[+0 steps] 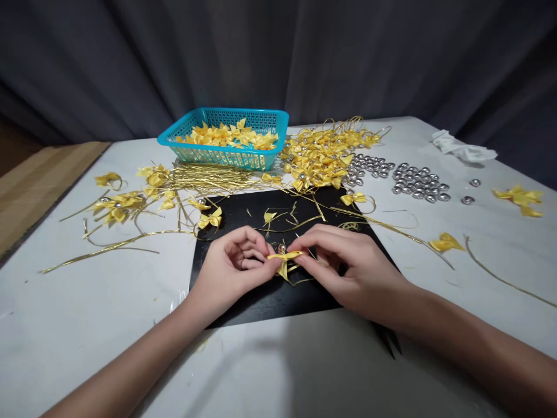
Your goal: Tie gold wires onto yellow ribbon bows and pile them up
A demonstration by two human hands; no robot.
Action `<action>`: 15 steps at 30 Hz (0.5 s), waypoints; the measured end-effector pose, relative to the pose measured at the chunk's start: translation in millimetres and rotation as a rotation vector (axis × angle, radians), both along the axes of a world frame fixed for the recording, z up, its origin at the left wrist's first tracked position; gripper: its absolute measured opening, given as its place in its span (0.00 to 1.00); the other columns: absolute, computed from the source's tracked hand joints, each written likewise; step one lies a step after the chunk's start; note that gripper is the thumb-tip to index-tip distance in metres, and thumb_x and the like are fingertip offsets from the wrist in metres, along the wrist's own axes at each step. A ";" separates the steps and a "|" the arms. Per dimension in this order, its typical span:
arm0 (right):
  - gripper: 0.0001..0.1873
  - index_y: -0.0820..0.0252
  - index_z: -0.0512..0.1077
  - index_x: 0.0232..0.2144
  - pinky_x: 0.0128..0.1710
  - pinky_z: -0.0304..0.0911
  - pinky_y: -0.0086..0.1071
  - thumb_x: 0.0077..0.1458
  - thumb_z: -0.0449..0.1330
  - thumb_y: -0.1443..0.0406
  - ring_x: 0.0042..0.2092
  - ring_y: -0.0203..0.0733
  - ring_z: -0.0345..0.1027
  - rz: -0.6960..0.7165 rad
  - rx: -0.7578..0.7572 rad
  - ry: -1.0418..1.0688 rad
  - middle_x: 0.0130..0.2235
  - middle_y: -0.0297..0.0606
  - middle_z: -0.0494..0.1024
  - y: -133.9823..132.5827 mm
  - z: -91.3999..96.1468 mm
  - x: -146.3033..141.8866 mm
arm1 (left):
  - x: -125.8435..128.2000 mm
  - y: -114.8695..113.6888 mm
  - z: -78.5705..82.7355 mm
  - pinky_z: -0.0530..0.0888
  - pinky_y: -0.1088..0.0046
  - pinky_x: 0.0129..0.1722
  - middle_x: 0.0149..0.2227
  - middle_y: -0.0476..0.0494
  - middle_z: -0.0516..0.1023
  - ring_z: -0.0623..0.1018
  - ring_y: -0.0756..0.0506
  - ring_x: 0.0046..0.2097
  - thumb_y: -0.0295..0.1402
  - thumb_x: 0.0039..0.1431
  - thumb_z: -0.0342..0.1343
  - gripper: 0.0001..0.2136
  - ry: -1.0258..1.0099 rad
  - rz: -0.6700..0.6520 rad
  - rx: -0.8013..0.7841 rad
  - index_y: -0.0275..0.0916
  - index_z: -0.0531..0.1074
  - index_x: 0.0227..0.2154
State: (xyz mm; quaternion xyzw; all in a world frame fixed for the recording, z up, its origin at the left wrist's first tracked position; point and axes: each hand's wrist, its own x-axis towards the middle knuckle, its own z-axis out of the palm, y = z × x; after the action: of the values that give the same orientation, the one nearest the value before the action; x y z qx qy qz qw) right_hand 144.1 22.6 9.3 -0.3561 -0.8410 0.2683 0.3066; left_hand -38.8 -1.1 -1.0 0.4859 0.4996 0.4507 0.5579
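Between my two hands is a yellow ribbon bow [285, 268] with a silver bead [282, 248] standing at its middle. My left hand [238, 258] pinches the bow's left loop between thumb and forefinger, its other fingers curled. On the opposite side, my right hand [343, 258] grips the right loop in the same way. Thin gold cord hangs about the bow and partly disappears behind my right fingers. Both hands are held over a black board [256, 299], on which cord scraps and a loose yellow ribbon piece [269, 216] lie.
A blue basket [221, 152] of yellow bows stands at the back, with gold cords [209, 177] bundled before it. Beaded bows [317, 151] are heaped to its right, beside silver beads [418, 183]. White crumpled material [463, 148] lies far right. Dark pointed tips [391, 342] show under my right wrist.
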 end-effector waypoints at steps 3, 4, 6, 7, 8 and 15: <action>0.07 0.63 0.73 0.32 0.20 0.50 0.21 0.53 0.55 0.73 0.22 0.26 0.55 0.009 -0.020 0.004 0.28 0.34 0.70 -0.1 -0.3 -0.3 | -0.2 0.9 -0.3 0.68 0.88 0.22 0.23 0.53 0.73 0.70 0.58 0.23 0.25 0.42 0.63 0.12 -0.026 -0.034 -0.021 0.35 0.62 0.22; 0.07 0.63 0.73 0.32 0.20 0.51 0.20 0.53 0.55 0.73 0.22 0.26 0.55 0.010 -0.025 0.005 0.28 0.34 0.70 0.0 -0.4 -0.3 | -0.4 1.1 -0.5 0.68 0.88 0.23 0.23 0.53 0.73 0.70 0.58 0.23 0.25 0.42 0.63 0.12 -0.031 -0.036 -0.027 0.35 0.62 0.22; 0.07 0.64 0.73 0.33 0.20 0.51 0.20 0.53 0.55 0.73 0.23 0.26 0.55 0.006 -0.033 0.004 0.28 0.34 0.70 0.3 -0.5 -0.4 | -0.5 1.3 -0.7 0.68 0.88 0.23 0.23 0.53 0.73 0.70 0.58 0.23 0.24 0.42 0.63 0.12 -0.042 -0.036 -0.032 0.35 0.62 0.22; 0.07 0.64 0.73 0.33 0.20 0.51 0.20 0.53 0.55 0.73 0.23 0.26 0.55 0.000 -0.038 0.007 0.28 0.34 0.70 0.5 0.0 -0.5 | -0.5 1.4 -0.6 0.68 0.88 0.23 0.23 0.54 0.73 0.70 0.58 0.23 0.24 0.41 0.63 0.12 -0.046 -0.034 -0.033 0.35 0.61 0.22; 0.07 0.64 0.73 0.33 0.20 0.51 0.20 0.53 0.55 0.73 0.22 0.25 0.55 -0.009 -0.047 0.011 0.28 0.34 0.70 0.4 0.9 -0.6 | -0.3 1.5 -0.5 0.68 0.88 0.23 0.23 0.54 0.73 0.70 0.58 0.23 0.23 0.41 0.63 0.13 -0.050 -0.034 -0.034 0.35 0.61 0.21; 0.09 0.60 0.73 0.36 0.15 0.52 0.21 0.56 0.53 0.68 0.19 0.25 0.57 -0.167 -0.292 0.240 0.28 0.34 0.72 -4.9 29.0 10.0 | 1.8 1.1 2.0 0.66 0.88 0.21 0.22 0.53 0.73 0.69 0.59 0.21 0.23 0.38 0.63 0.14 -0.051 0.000 -0.047 0.36 0.60 0.19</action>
State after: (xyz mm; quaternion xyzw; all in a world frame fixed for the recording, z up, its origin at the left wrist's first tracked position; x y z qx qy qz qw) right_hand 154.1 17.7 38.3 -0.4308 -0.7181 0.4013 0.3710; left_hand -37.1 0.0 1.0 0.4609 0.4958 0.4510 0.5817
